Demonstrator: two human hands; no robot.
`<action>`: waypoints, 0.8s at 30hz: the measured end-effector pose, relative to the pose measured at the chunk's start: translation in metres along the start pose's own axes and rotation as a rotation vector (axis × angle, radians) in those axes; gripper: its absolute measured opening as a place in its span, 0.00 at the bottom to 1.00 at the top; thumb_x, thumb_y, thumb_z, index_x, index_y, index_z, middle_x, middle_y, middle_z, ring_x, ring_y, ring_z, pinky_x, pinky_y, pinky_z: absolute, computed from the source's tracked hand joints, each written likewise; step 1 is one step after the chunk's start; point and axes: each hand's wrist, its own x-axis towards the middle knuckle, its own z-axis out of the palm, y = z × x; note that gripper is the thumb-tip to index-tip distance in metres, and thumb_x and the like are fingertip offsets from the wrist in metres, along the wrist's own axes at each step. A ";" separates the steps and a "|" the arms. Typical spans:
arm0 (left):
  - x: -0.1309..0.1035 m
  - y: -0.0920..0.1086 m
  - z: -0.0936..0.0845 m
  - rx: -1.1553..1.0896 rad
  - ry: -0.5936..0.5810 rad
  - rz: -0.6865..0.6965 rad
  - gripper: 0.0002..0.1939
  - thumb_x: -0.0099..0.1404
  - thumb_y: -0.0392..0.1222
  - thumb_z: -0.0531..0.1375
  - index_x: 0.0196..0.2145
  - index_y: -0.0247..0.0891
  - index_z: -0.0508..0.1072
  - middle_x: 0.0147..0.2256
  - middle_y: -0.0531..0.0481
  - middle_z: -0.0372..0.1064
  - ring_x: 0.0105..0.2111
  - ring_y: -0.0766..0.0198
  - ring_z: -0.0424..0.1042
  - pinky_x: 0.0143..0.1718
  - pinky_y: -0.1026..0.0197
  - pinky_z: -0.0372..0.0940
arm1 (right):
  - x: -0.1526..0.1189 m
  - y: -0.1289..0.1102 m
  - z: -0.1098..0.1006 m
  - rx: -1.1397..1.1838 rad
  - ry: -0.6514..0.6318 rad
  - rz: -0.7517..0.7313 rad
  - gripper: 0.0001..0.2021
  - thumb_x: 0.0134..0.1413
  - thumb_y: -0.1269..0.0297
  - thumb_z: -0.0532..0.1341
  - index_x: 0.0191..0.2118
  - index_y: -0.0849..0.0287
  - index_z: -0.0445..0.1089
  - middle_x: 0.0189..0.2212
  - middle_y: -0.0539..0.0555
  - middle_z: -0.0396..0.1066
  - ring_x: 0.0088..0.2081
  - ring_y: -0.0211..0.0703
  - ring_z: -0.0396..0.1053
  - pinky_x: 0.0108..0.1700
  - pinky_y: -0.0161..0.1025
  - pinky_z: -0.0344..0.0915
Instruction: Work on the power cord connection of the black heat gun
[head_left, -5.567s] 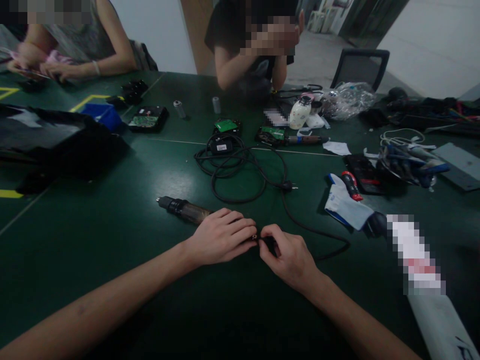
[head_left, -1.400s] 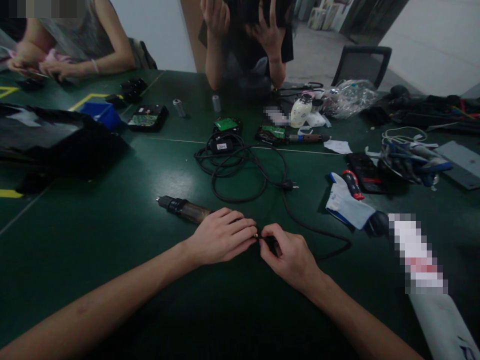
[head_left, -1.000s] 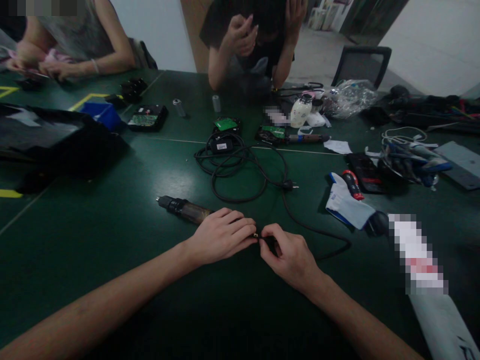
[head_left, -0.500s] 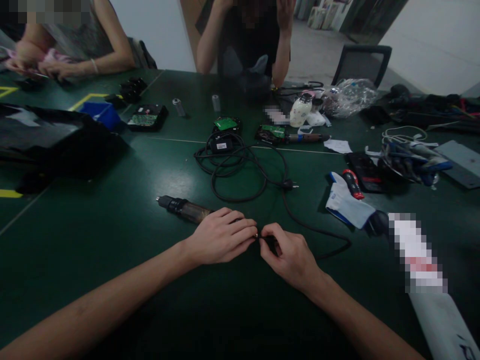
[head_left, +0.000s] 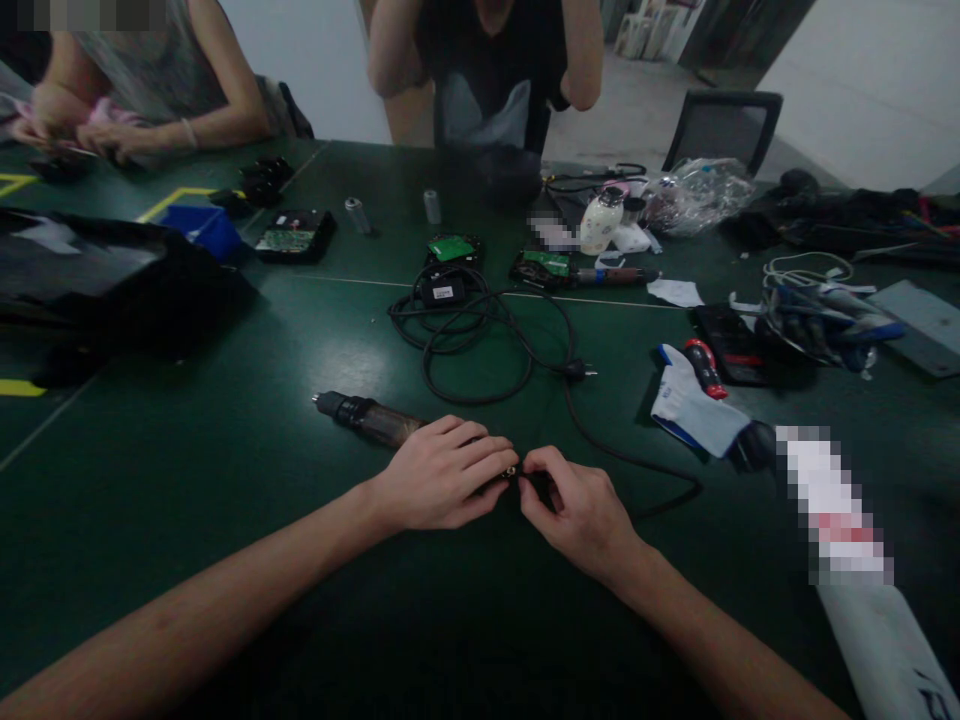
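Note:
An electric screwdriver (head_left: 382, 422) with a dark, partly brownish body lies on the green table, its tip pointing left. My left hand (head_left: 448, 475) is wrapped over its rear half and hides that part. A small metallic socket shows at the tool's end, beside my left fingertips. My right hand (head_left: 581, 510) pinches the dark end of a cable right at that socket; whether plug and socket touch, I cannot tell. From the right hand the black power cable (head_left: 667, 468) loops back to a coil and a small black adapter box (head_left: 442, 290) with a white label.
Right of my hands lie a white-blue glove (head_left: 694, 405), a red-black screwdriver handle (head_left: 705, 368) and a white roll (head_left: 885, 640). Hard drives with green boards (head_left: 454, 248) sit farther back. A black bag (head_left: 97, 285) is at left. Two people sit across the table.
A little more of the metallic socket shows between my hands, which have hardly moved. The person opposite has shifted, raising their arms higher.

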 end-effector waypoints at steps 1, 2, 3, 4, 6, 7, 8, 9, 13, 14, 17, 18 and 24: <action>0.000 0.000 0.000 0.000 -0.001 0.003 0.12 0.75 0.45 0.58 0.52 0.40 0.73 0.52 0.48 0.77 0.48 0.57 0.74 0.47 0.54 0.66 | 0.000 0.000 0.000 -0.011 0.007 -0.002 0.03 0.66 0.67 0.60 0.43 0.53 0.66 0.29 0.46 0.73 0.24 0.37 0.69 0.28 0.36 0.60; 0.000 0.000 0.000 0.004 -0.003 0.003 0.12 0.74 0.45 0.59 0.52 0.40 0.73 0.51 0.48 0.77 0.48 0.57 0.74 0.47 0.54 0.66 | 0.000 0.000 0.001 -0.020 0.014 -0.005 0.03 0.66 0.67 0.60 0.43 0.53 0.66 0.29 0.46 0.73 0.24 0.37 0.69 0.28 0.36 0.60; 0.000 0.000 0.000 0.012 -0.004 0.002 0.11 0.75 0.45 0.59 0.51 0.40 0.74 0.51 0.48 0.77 0.48 0.57 0.74 0.47 0.54 0.66 | 0.000 0.001 0.001 -0.025 0.019 -0.007 0.03 0.66 0.67 0.60 0.43 0.53 0.66 0.29 0.46 0.73 0.23 0.36 0.69 0.28 0.36 0.60; 0.000 0.000 0.000 0.020 -0.003 0.002 0.11 0.75 0.45 0.59 0.49 0.40 0.74 0.51 0.48 0.77 0.47 0.58 0.74 0.47 0.54 0.66 | 0.000 0.001 0.001 -0.024 0.018 -0.008 0.03 0.66 0.66 0.60 0.43 0.53 0.66 0.29 0.46 0.73 0.23 0.36 0.68 0.28 0.36 0.60; 0.000 -0.001 0.000 0.022 0.004 0.000 0.11 0.75 0.47 0.59 0.50 0.39 0.74 0.51 0.48 0.77 0.47 0.58 0.74 0.46 0.54 0.66 | 0.000 0.001 0.001 -0.009 0.011 -0.009 0.03 0.66 0.66 0.60 0.44 0.53 0.65 0.29 0.46 0.74 0.23 0.36 0.68 0.28 0.36 0.60; 0.000 -0.001 0.000 0.015 0.007 0.002 0.12 0.74 0.46 0.59 0.51 0.40 0.74 0.51 0.49 0.77 0.47 0.58 0.74 0.46 0.54 0.66 | 0.000 0.001 0.000 -0.002 0.006 -0.009 0.03 0.66 0.66 0.60 0.44 0.53 0.65 0.30 0.46 0.74 0.23 0.36 0.68 0.28 0.36 0.60; 0.000 -0.001 0.000 0.009 0.010 0.006 0.12 0.74 0.46 0.59 0.52 0.40 0.73 0.51 0.49 0.77 0.47 0.58 0.74 0.46 0.54 0.66 | 0.000 0.001 0.000 0.001 0.001 -0.008 0.03 0.67 0.66 0.60 0.44 0.53 0.65 0.30 0.46 0.74 0.23 0.36 0.68 0.28 0.36 0.60; 0.000 -0.001 0.000 0.004 0.010 0.009 0.12 0.74 0.46 0.59 0.52 0.40 0.73 0.51 0.49 0.77 0.47 0.58 0.74 0.47 0.54 0.66 | 0.000 0.001 0.000 0.001 -0.001 -0.006 0.03 0.67 0.66 0.60 0.44 0.53 0.65 0.30 0.47 0.74 0.24 0.36 0.68 0.28 0.36 0.60; 0.000 -0.001 0.000 0.022 -0.005 0.002 0.10 0.76 0.46 0.59 0.48 0.39 0.73 0.52 0.50 0.76 0.47 0.59 0.74 0.47 0.54 0.66 | 0.000 0.001 0.000 -0.007 0.001 0.003 0.03 0.67 0.66 0.60 0.44 0.53 0.65 0.31 0.47 0.73 0.24 0.37 0.68 0.30 0.37 0.61; 0.000 -0.001 0.000 0.021 -0.006 -0.002 0.10 0.76 0.47 0.59 0.48 0.39 0.73 0.52 0.50 0.76 0.47 0.59 0.74 0.47 0.54 0.66 | -0.001 0.001 0.000 -0.003 0.001 0.004 0.03 0.67 0.66 0.60 0.44 0.53 0.65 0.30 0.47 0.73 0.24 0.37 0.68 0.30 0.36 0.61; 0.000 -0.001 0.000 0.009 0.004 0.010 0.12 0.75 0.47 0.59 0.51 0.40 0.73 0.52 0.50 0.76 0.48 0.58 0.74 0.47 0.53 0.66 | -0.001 0.001 0.000 0.009 -0.007 0.010 0.03 0.67 0.66 0.60 0.44 0.53 0.65 0.30 0.46 0.72 0.24 0.37 0.68 0.29 0.36 0.60; 0.000 0.000 0.000 0.007 0.005 0.014 0.12 0.75 0.46 0.59 0.52 0.40 0.73 0.52 0.50 0.76 0.48 0.58 0.73 0.47 0.53 0.66 | -0.001 0.001 0.000 0.012 -0.010 0.011 0.03 0.67 0.66 0.60 0.44 0.53 0.65 0.30 0.46 0.72 0.24 0.37 0.68 0.29 0.36 0.60; 0.000 -0.001 0.000 0.014 -0.001 0.008 0.11 0.76 0.46 0.59 0.51 0.40 0.73 0.53 0.50 0.76 0.47 0.58 0.73 0.47 0.53 0.65 | 0.000 -0.001 -0.001 0.022 -0.015 0.008 0.03 0.67 0.66 0.60 0.44 0.53 0.65 0.30 0.47 0.72 0.24 0.37 0.67 0.29 0.36 0.59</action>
